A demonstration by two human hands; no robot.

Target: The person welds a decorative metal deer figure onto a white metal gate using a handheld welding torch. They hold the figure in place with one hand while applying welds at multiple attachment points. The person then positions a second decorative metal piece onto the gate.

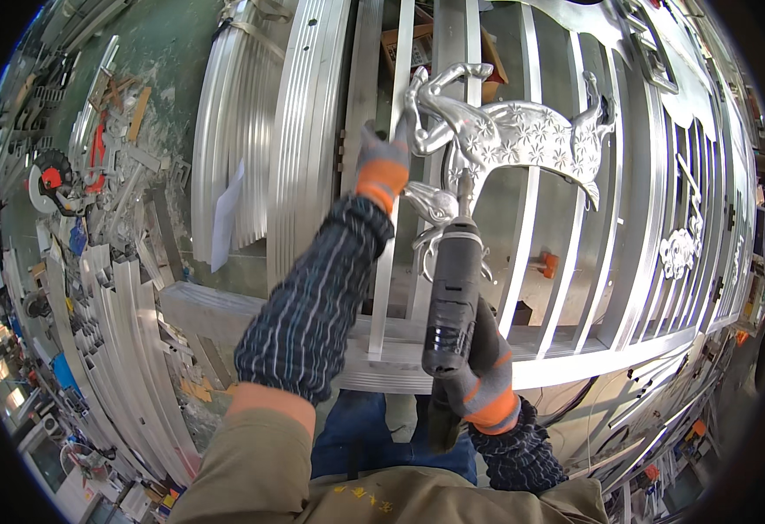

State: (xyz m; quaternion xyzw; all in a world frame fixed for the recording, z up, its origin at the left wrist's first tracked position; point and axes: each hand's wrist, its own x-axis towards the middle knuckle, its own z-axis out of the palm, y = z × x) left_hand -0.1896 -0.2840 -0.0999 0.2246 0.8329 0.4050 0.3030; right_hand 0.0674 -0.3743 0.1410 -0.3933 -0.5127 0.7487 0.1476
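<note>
My right hand (487, 373), in a grey and orange glove, grips a black cordless drill driver (451, 295). Its chuck points away from me, and the tip (465, 183) overlaps the neck of a silvery cast deer ornament (520, 134). Leaf-like marks cover the deer's body, which lies sideways across the bars of a metal gate panel (520, 255). Gloved the same way, my left hand (382, 167) reaches out beside the deer's bent leg and a bar. Blur hides what its fingers hold, if anything, and whether they touch the bar.
Ribbed metal profiles (307, 131) lie left of the panel, with a sheet of paper (226, 219) on a neighbouring stack. Offcuts and a circular saw (51, 180) litter the floor at far left. Beneath the bars are a cardboard box (408, 46) and an orange tool (548, 264).
</note>
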